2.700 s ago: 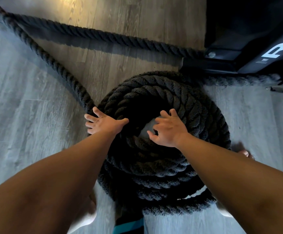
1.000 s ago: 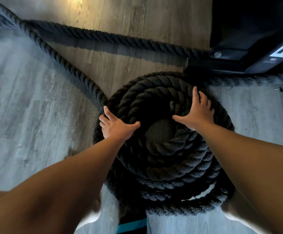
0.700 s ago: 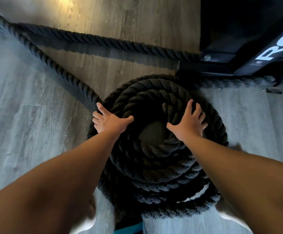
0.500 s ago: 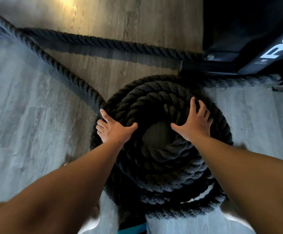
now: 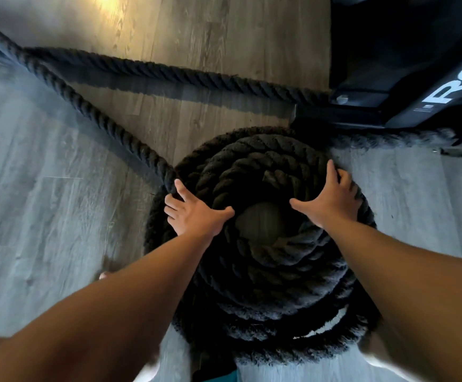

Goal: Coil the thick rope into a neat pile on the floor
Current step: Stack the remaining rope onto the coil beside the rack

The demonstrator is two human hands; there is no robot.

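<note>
Both arms are reaching straight down, and neither hand is clenching. The left hand (image 5: pixel 196 215) is pressing flat, fingers spread, on the left rim of the coil, its thumb pointing toward the open centre. The right hand (image 5: pixel 331 198) is pressing flat on the far right rim in the same way. A black machine (image 5: pixel 406 51) with white lettering is standing just behind the pile, crowding its far edge. The thick rope (image 5: pixel 268 274) is lying stacked in rings on the wooden floor (image 5: pixel 45 216) directly under both palms, while two loose lengths (image 5: pixel 100 117) are running off to the upper left.
</note>
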